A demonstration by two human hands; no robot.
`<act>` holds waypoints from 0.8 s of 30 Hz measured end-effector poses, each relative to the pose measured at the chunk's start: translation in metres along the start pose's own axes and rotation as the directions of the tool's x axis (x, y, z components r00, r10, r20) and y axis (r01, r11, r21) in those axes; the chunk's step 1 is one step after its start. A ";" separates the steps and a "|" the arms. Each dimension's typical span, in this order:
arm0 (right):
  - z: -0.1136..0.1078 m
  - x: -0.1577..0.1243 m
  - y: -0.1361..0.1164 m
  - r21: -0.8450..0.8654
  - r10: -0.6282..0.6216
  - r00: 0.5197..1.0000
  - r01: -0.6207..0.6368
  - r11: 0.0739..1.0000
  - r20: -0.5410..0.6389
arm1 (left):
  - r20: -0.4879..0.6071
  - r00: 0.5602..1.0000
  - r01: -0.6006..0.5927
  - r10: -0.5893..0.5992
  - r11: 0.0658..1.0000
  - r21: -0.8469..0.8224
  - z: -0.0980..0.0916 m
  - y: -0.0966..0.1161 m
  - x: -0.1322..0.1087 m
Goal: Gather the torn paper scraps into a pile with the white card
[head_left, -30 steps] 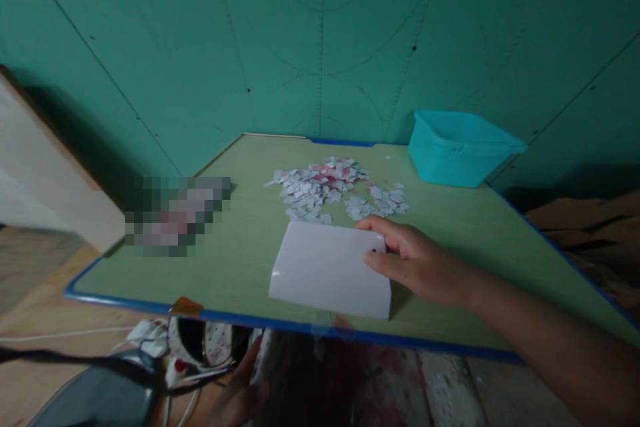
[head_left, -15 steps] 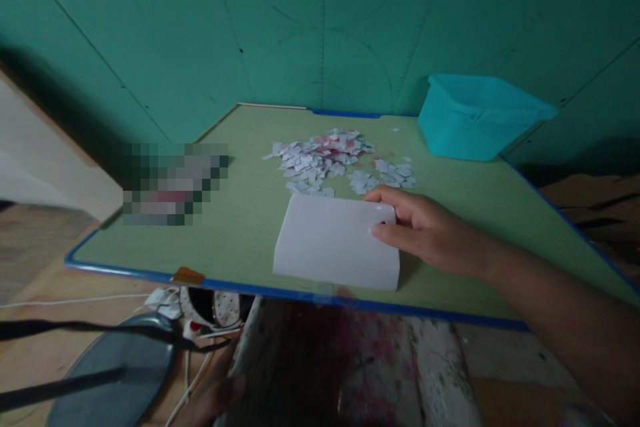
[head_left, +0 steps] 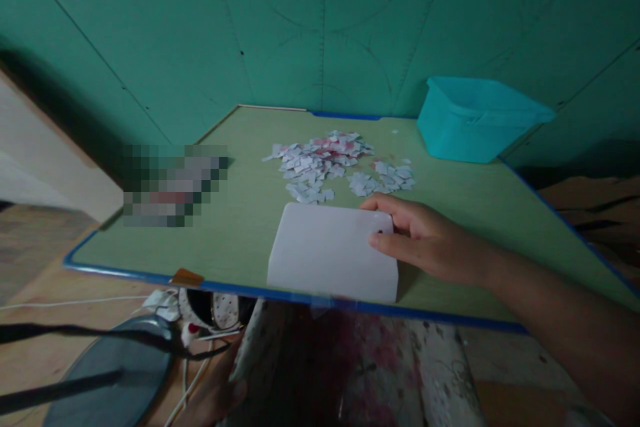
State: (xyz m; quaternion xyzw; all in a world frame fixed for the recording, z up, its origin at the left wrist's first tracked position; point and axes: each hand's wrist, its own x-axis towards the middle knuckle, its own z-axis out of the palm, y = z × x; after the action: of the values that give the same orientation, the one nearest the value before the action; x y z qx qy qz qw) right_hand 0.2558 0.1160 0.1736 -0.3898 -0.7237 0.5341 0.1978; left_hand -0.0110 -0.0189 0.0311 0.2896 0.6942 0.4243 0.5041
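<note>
My right hand (head_left: 425, 240) grips the right edge of a white sheet of paper (head_left: 330, 252) that lies on the green table (head_left: 240, 227) near its blue front edge. Just beyond the sheet lies a heap of small white and pink paper scraps (head_left: 325, 163), with a smaller heap (head_left: 383, 180) to its right. My left hand (head_left: 215, 390) is low under the table's front edge, dim and partly hidden; whether it holds anything cannot be told.
A turquoise plastic tub (head_left: 475, 119) stands at the table's far right corner against the green wall. A blurred-out object (head_left: 173, 183) lies at the table's left. Below the table are a dark round object (head_left: 110, 373), white cables and a spotted cloth.
The white sheet and my right hand have slid slightly toward the table's front edge. The view tilted down over the second; my left hand dropped lower below the table.
</note>
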 end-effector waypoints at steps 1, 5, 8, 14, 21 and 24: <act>0.001 -0.001 -0.001 0.008 0.004 1.000 -0.004 1.000 0.005 | -0.004 1.000 -0.011 0.011 1.000 -0.017 0.001 0.001 -0.001; 0.001 -0.003 -0.003 0.053 0.022 0.999 -0.024 0.998 0.036 | -0.075 0.994 -0.082 0.079 0.996 -0.030 0.005 0.001 -0.001; -0.002 -0.003 -0.002 0.060 0.001 1.000 -0.001 0.998 -0.006 | -0.055 0.994 -0.094 0.091 0.994 -0.050 0.006 -0.004 0.003; -0.008 0.003 0.006 -0.037 -0.041 0.989 0.037 0.999 -0.143 | 0.013 0.998 -0.060 0.061 0.992 -0.111 0.004 -0.012 0.011; 0.001 0.000 0.002 -0.271 -0.054 0.997 0.036 0.962 -0.062 | 0.087 0.995 -0.026 0.039 0.990 -0.139 -0.001 -0.016 0.013; 0.002 -0.001 -0.001 -0.317 -0.073 0.995 0.049 0.947 -0.063 | 0.120 0.992 -0.015 0.031 0.991 -0.135 -0.002 -0.021 0.015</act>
State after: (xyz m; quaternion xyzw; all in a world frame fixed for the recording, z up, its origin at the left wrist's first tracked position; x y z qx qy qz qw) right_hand 0.2551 0.1137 0.1743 -0.4135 -0.8035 0.3903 0.1761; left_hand -0.0170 -0.0174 0.0060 0.2886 0.6286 0.4574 0.5590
